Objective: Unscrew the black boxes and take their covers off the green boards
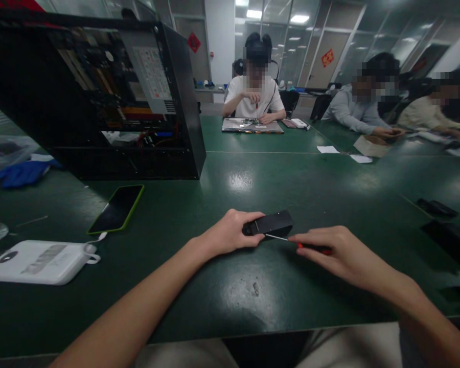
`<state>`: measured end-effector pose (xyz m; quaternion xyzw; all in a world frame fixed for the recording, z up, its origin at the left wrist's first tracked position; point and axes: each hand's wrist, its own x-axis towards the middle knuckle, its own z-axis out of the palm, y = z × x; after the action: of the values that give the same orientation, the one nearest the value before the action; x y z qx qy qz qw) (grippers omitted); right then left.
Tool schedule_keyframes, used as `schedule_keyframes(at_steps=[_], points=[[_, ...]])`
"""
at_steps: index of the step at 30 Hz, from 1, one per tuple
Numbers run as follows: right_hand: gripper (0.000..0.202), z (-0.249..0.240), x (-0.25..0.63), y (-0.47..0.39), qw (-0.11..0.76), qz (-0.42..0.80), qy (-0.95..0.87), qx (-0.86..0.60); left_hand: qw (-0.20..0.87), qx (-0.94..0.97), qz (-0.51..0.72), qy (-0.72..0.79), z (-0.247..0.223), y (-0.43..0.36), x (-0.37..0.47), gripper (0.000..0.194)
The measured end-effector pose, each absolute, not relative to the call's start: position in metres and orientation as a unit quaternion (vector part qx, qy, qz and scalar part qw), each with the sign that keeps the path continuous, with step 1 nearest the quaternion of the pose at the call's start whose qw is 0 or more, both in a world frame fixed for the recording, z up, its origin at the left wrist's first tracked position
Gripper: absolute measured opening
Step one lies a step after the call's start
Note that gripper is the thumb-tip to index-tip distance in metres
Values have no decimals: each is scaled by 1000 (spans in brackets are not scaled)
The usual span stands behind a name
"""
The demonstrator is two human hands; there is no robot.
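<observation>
My left hand [230,232] grips one end of a small black box-shaped device [274,222], with thumb and fingers on opposite sides of it. The device lies at or just above the green table. In my right hand [337,253] is a screwdriver [279,237] with a thin metal shaft and a red and black handle, pinched between thumb and fingers. Its shaft points left, and its tip reaches the near side of the device beside my left thumb. Whether the tip sits in a screw or a seam is too small to tell.
An open black computer case [184,112] stands at the back left. Before it lie a green-edged phone [117,208], a white power bank [38,261] and blue gloves [21,173]. Dark objects [450,243] lie at right. Across the green table [237,296], a person [255,97] works on a flat panel.
</observation>
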<state>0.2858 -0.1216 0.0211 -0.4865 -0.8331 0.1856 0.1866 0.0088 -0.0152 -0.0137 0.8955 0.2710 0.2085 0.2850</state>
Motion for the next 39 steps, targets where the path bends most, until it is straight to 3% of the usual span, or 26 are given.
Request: schedule_keyframes(at_steps=[6,11,16,23,31,39], points=[[30,16,281,-90,180,267,-834,-447,297,901,198,248,-14,-12,7,47],[34,-20,265,-115,233,177,-835,-465,295,896,212,256,-17,-8,3,48],[46,-46,259,-134,206,67,-856,-470,316,889,217,251,-18,-5,2,51],[46,-43,263,-135,167,-43,-872,-458,316,879,235,269,-18,-8,4,47],[46,-41,266,-141,170,-13,-869,-464,298,882,232,281,-9,-9,1,46],[47,-27,263,-132,129,-21,-881,-455,325,810,357,334,-18,-12,13,31]])
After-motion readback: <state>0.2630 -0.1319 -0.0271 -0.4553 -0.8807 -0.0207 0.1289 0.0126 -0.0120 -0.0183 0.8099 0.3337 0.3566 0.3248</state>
